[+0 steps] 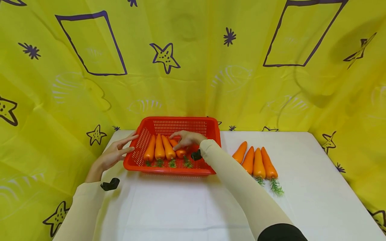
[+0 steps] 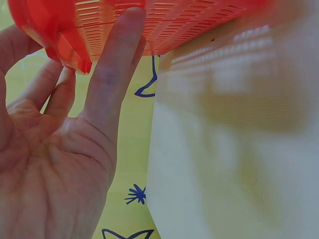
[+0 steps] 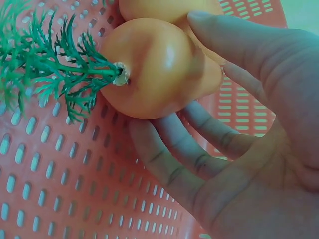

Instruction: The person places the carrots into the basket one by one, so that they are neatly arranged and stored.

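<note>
A red plastic basket (image 1: pixel 181 170) stands on the white table with several orange carrots (image 1: pixel 159 147) lying side by side in it. Inside it, my right hand (image 1: pixel 187 138) curls round the rightmost carrot (image 3: pixel 149 69). Its fingers lie along the underside of this carrot, and the thumb reaches over the top, near the neighbouring carrot. Green leafy tops (image 3: pixel 55 69) point toward the near wall. At the basket's left end, my left hand (image 1: pixel 113 154) touches the outer wall and rim with fairly straight fingers; the thumb (image 2: pixel 112 69) lies against the slotted side.
Right of the basket, several more carrots (image 1: pixel 259 164) lie in a row on the white table (image 1: pixel 169 207), partly hidden by my right sleeve (image 1: pixel 235 187). A yellow patterned curtain (image 1: pixel 193 83) encloses the table at the back and sides.
</note>
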Demonstrator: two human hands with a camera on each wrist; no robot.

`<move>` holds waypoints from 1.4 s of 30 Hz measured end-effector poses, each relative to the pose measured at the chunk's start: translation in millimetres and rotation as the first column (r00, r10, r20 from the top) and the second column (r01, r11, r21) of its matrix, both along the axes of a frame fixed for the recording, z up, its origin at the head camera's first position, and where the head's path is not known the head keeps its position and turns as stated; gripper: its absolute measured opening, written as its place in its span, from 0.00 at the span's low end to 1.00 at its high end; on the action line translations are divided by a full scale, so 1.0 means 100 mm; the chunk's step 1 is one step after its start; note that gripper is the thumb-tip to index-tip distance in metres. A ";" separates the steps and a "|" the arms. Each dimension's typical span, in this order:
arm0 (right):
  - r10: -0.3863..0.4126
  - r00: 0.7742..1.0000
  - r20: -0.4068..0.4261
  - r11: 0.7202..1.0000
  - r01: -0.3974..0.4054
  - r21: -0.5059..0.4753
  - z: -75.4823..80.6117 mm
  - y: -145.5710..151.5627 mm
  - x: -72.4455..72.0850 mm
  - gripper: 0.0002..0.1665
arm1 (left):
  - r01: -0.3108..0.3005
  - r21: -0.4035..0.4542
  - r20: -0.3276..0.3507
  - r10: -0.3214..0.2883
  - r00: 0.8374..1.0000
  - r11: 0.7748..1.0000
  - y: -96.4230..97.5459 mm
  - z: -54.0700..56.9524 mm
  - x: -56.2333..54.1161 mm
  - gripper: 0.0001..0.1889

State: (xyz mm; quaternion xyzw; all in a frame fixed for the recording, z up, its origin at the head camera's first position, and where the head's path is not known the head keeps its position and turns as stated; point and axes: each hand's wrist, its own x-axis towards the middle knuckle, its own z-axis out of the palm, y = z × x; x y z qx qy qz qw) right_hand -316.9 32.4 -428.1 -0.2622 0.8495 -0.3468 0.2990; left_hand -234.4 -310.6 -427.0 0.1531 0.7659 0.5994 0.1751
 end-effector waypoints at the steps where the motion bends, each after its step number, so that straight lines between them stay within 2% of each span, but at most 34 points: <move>1: 0.001 1.000 -0.002 1.000 -0.001 0.002 0.01 0.00 0.00 0.36 | 0.000 0.001 0.000 0.000 1.000 1.000 0.00 0.00 0.00 0.33; 15: -0.001 1.000 0.029 1.000 0.000 0.025 0.10 0.04 0.02 0.39 | -0.003 0.007 0.006 0.003 1.000 1.000 0.01 0.01 0.00 0.33; 25: 0.085 0.996 0.006 0.994 -0.085 0.074 0.39 0.19 0.08 0.45 | 0.010 -0.017 -0.013 -0.010 1.000 1.000 0.01 0.02 0.00 0.33; 31: 0.136 0.988 -0.073 0.989 -0.132 0.064 0.55 0.41 0.15 0.44 | 0.008 -0.005 -0.002 -0.008 1.000 1.000 0.02 0.01 0.01 0.33; 36: 0.122 0.981 -0.152 0.993 -0.119 0.029 0.71 0.63 0.22 0.44 | 0.005 0.003 0.005 -0.005 1.000 1.000 0.03 0.01 0.01 0.33; 39: 0.132 0.966 -0.223 0.991 -0.130 0.026 0.81 0.78 0.27 0.44 | 0.003 0.004 0.006 -0.003 1.000 1.000 0.03 0.02 0.02 0.33; 42: 0.129 0.957 -0.259 0.991 -0.131 0.008 0.88 0.96 0.32 0.44 | 0.001 0.001 0.000 -0.001 1.000 1.000 0.03 0.03 0.04 0.33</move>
